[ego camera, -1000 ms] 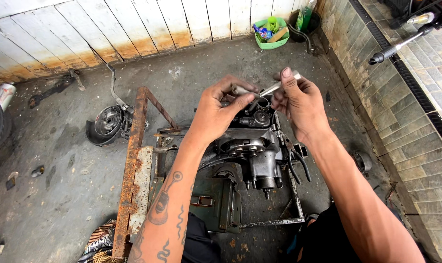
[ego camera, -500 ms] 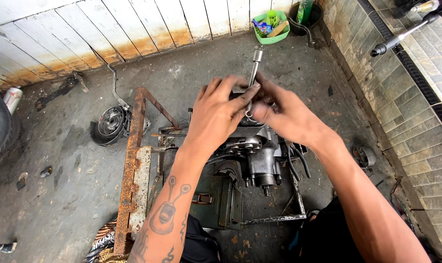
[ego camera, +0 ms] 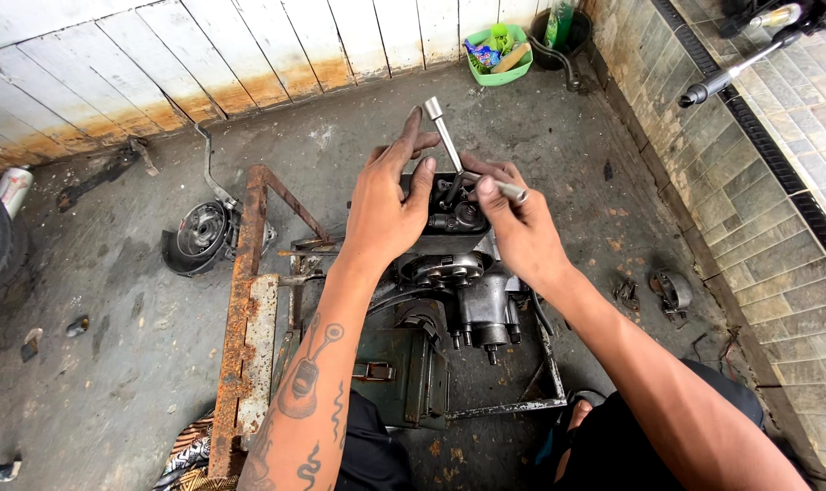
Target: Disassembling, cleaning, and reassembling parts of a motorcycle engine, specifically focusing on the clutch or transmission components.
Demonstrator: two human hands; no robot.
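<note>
A greasy grey engine block sits on a rusty metal stand in front of me. My left hand rests on the block's upper end, fingers spread and touching the shaft of a silver T-shaped socket wrench that stands tilted on the engine. My right hand grips the wrench's lower crossbar handle, just right of the left hand. The wrench tip is hidden between my fingers.
A round dark engine cover lies left on the concrete floor. A green tray with small items stands by the white plank wall. Small metal parts lie right, near a tiled wall. A green metal box sits under the engine.
The wrench has swung from lying sideways at the right to standing tilted over the engine. Both hands have drawn close together on the engine top, the left hand's fingers opening.
</note>
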